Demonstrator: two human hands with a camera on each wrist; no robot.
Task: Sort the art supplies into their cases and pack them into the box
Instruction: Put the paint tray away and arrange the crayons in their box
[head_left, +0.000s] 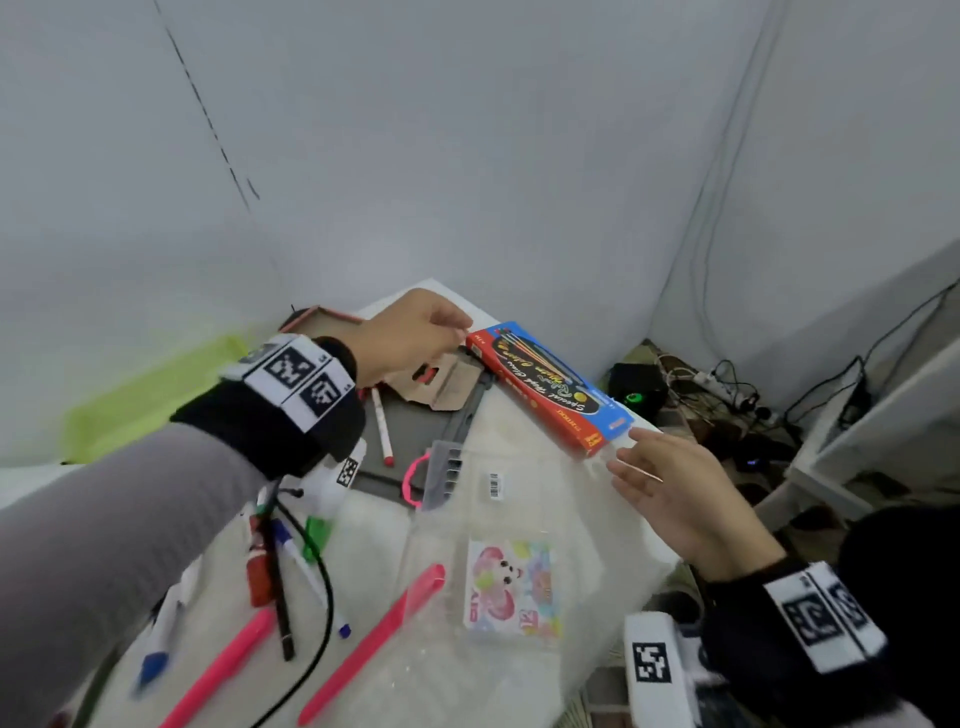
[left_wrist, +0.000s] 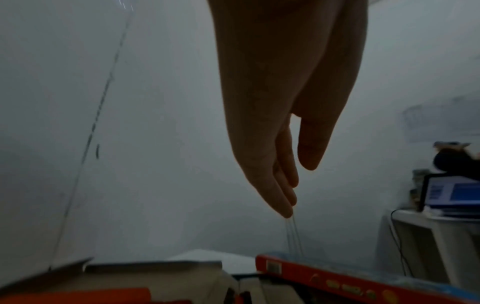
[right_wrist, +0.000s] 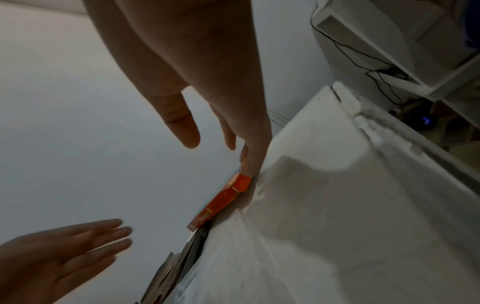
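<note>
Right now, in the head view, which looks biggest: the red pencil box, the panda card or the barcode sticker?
1. Red pencil box, longest.
2. Panda card, shorter, though it lies nearer the camera.
3. Barcode sticker, clearly smallest.

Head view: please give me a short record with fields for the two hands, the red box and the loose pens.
left hand: raised at the far end of the red box, fingers straight, holding nothing
right hand: open, fingers touching the box's near end
red box: lying flat on the table
pens: loose, near left of table
</note>
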